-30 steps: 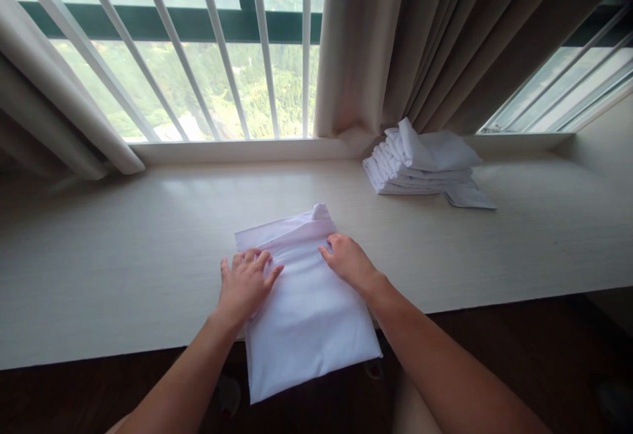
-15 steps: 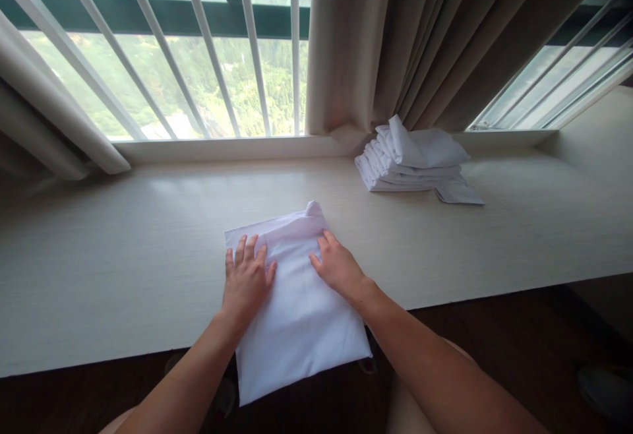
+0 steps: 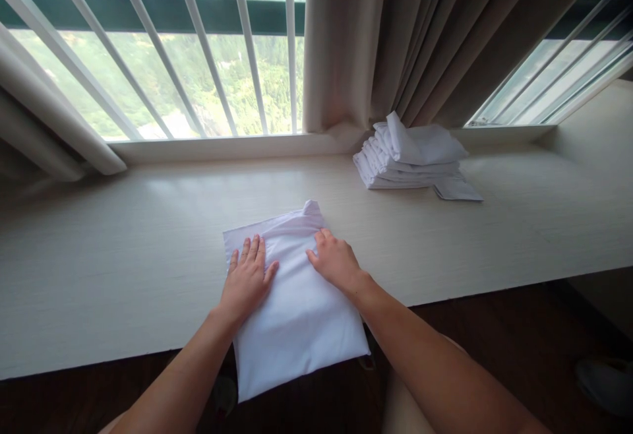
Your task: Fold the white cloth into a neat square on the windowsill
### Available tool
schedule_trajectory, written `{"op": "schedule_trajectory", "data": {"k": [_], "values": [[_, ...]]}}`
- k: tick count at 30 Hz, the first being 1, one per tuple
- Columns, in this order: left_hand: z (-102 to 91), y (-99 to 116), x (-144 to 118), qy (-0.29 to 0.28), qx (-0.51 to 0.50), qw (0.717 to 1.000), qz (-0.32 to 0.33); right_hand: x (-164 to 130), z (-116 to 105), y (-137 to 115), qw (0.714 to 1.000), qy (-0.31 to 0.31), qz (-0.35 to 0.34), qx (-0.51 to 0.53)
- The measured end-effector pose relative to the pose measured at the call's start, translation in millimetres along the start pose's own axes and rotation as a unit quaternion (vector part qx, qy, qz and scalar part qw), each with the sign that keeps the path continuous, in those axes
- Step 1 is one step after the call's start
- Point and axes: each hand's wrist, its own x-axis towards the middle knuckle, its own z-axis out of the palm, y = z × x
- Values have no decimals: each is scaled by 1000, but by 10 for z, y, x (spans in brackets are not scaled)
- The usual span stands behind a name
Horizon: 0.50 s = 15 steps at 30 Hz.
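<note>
White cloth [image 3: 297, 309]: folded, lies at lower centre of the frame on the pale ledge [image 3: 123, 249], its near edge hanging over the ledge's front. Left hand [image 3: 246, 280]: flat on the cloth, fingers spread, gripping nothing. Right hand [image 3: 335, 264]: pressed on the cloth's upper fold, fingers curled loosely. Stack of folded white cloths [image 3: 413, 157]: upper right, against the brown curtain [image 3: 420, 38]. Barred window [image 3: 198, 58]: upper left.

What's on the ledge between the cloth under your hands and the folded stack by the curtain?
Nothing: the head view shows bare ledge between the white cloth and the folded stack.
</note>
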Motion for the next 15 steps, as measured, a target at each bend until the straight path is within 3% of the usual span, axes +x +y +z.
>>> {"op": "schedule_trajectory", "data": {"k": [15], "values": [[15,-1,9,-2,-13,999,-41,-14,-69,-57,1000,-7,15,12]]}}
